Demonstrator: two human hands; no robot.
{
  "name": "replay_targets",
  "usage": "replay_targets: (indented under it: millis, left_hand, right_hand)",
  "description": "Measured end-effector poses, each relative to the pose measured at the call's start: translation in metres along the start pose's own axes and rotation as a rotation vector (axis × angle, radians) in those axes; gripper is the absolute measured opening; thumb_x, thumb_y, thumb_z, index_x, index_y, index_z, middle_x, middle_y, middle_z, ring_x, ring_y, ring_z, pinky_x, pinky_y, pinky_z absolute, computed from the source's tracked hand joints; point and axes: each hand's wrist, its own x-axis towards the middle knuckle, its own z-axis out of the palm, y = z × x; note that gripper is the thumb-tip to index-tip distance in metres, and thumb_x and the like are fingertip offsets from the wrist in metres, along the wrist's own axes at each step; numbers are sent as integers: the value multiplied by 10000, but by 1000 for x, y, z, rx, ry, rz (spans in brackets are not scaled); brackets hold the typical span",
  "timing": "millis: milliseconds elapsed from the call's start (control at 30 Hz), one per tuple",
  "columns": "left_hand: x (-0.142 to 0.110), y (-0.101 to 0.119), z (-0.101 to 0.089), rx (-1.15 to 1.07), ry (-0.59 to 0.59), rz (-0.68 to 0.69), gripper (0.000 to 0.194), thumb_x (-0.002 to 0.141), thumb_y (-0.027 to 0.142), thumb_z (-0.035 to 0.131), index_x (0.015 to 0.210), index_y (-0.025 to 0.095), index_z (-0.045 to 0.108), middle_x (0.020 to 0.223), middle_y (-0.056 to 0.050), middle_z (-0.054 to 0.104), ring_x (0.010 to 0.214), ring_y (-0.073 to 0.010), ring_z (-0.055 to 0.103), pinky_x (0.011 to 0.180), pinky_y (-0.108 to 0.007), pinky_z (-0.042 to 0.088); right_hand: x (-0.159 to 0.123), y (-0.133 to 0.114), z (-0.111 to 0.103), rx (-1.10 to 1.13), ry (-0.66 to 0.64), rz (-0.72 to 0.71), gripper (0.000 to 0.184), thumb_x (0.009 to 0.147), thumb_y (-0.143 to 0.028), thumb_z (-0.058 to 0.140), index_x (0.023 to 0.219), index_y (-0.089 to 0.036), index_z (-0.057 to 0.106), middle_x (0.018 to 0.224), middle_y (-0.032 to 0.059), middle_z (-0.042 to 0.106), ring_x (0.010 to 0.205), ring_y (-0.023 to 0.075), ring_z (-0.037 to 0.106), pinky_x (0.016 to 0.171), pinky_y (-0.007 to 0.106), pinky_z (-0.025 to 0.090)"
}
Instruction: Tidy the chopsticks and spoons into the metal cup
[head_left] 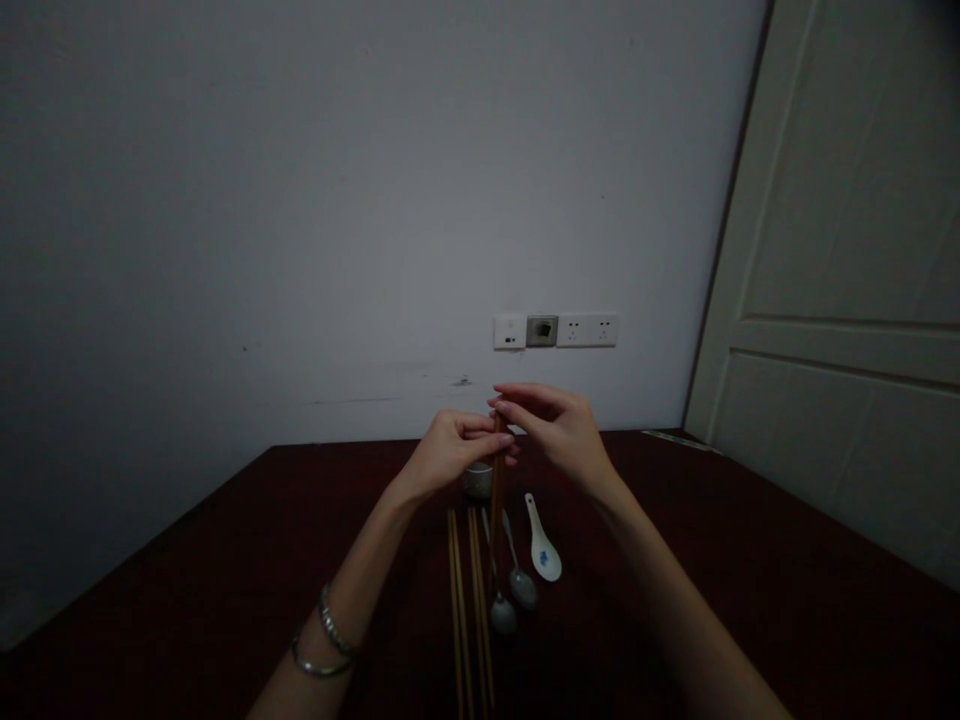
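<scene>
Brown chopsticks stand nearly upright above the table, held by both hands; their exact number is hard to make out. My left hand pinches them a little below the top, thumb in front. At the top ends, my right hand closes its thumb and fingertips on them. Beneath lie lighter wooden chopsticks in two pairs. To their right are two metal spoons, one nearer and one farther, then a white soup spoon with a blue mark. Behind the left fingers, a small pale cup is partly hidden.
The dark red table reaches back to a grey-white wall. Sockets and a switch plate are fixed on the wall. A pale panelled door stands at the right. A thin strip lies at the table's far right edge.
</scene>
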Motion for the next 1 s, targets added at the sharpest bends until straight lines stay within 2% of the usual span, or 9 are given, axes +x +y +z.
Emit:
replay_targets:
  millis: [300,667,900,1000]
  left_hand:
    - [-1,1,-1,34,35,13,222,731,306,601,789,103,669,772,-94,691,721,-186,645,682,-313,496]
    - [-1,-3,-4,62,7,8,215,740,299,588,773,103,670,751,-98,692,699,-173,641,669,-296,495]
    - [-2,-1,-3,10,10,18,194,730,282,604,813,120,671,763,-88,695,704,-165,645,712,-314,495]
    - [-2,-1,-3,-1,9,16,178,732,266,604,809,122,675,750,-89,694,696,-161,644,709,-311,493]
  right_hand:
    - [-4,6,5,56,-45,61,316,705,-422,601,913,-199,682,905,59,688,847,207,628,744,380,529]
    - [-1,10,4,3,-44,22,233,699,-356,620,851,-197,699,840,52,700,780,185,642,736,346,522]
    - [-1,4,-6,136,-164,73,415,663,-330,661,1058,-210,619,916,69,681,817,186,638,733,363,531]
    - [-2,3,-8,125,-183,77,363,667,-320,661,1012,-212,641,916,66,679,819,182,636,736,358,531]
